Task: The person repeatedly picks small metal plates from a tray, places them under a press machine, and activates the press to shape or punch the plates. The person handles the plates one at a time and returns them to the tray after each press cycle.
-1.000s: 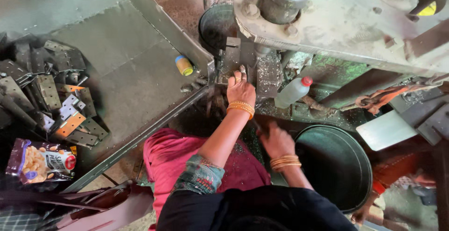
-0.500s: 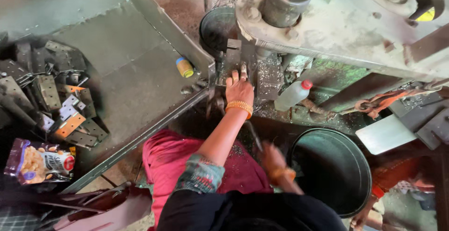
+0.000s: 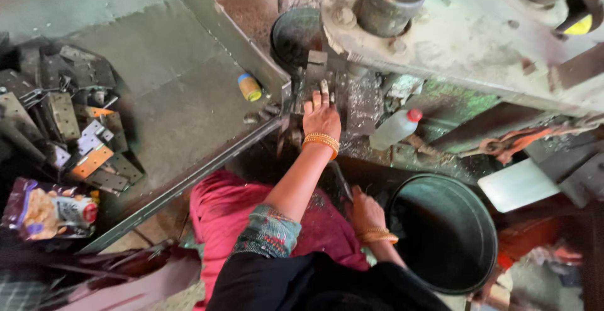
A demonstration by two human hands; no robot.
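Head view, now vs. the two earlier frames. L hand (image 3: 322,114) hasn't moved off: fingers flat and stretched out on a small metal piece (image 3: 324,87) sitting on the press bed (image 3: 362,100), close under the big machine head (image 3: 453,40). Open palm pressing down, not a closed grasp; can't tell if the fingertips pinch the piece's edge. Orange bangles at the wrist.

R hand (image 3: 365,210) is what changed: 1 s ago it was up nearer the bed's front edge, 0.5 s ago blurred and swinging down, now low beside the left rim of the dark round bucket (image 3: 443,232). Fingers look curled, near a thin dark rod or strip; whether it actually grips it, can't tell, too dark.

Judgement: the L hand is holding the piece in place at the die while the R hand has pulled clear, so the piece looks seated rather than being taken out.

Around: white plastic bottle w/ red cap (image 3: 393,128) lying on the bed's right part; small yellow-blue container (image 3: 249,87) near the tray's right edge; pile of flat metal plates (image 3: 69,128) at the sheet-metal tray's (image 3: 176,116) left side; snack packet (image 3: 47,207) at its near-left corner.
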